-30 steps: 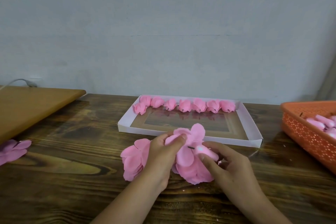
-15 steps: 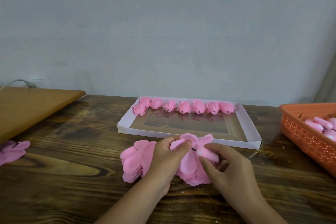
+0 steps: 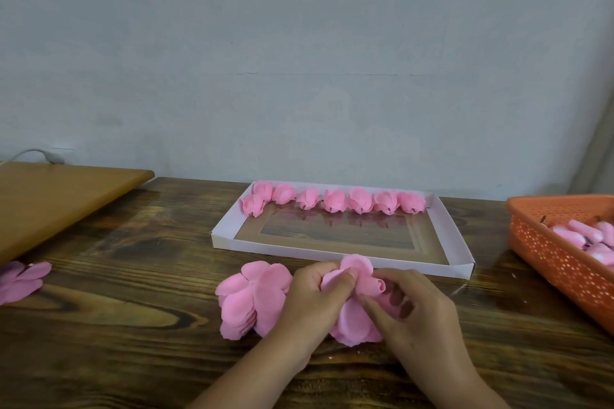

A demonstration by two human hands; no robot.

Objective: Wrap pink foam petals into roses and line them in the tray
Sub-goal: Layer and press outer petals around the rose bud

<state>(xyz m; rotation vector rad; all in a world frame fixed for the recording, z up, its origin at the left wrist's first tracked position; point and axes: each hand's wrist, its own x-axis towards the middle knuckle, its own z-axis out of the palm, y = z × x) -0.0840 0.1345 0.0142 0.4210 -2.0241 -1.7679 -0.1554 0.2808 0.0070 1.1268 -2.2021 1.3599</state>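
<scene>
Both hands busy at 6 o'clock on the table (image 3: 133, 325): left hand (image 3: 309, 302) pinching a pink foam petal (image 3: 357, 264) between thumb and fingers, right hand (image 3: 418, 305) curled round a rolled pink bud (image 3: 373, 286), touching that petal. Stack of loose petals (image 3: 249, 300) just beside the left hand at 9 o'clock. White tray (image 3: 460, 247) right behind at 12, finished roses (image 3: 334, 200) lined along its far wall. Orange basket (image 3: 561, 262) with more pink buds at 3 o'clock. Few more petals (image 3: 20, 279) at far 9, near a wooden board (image 3: 59, 196).
</scene>
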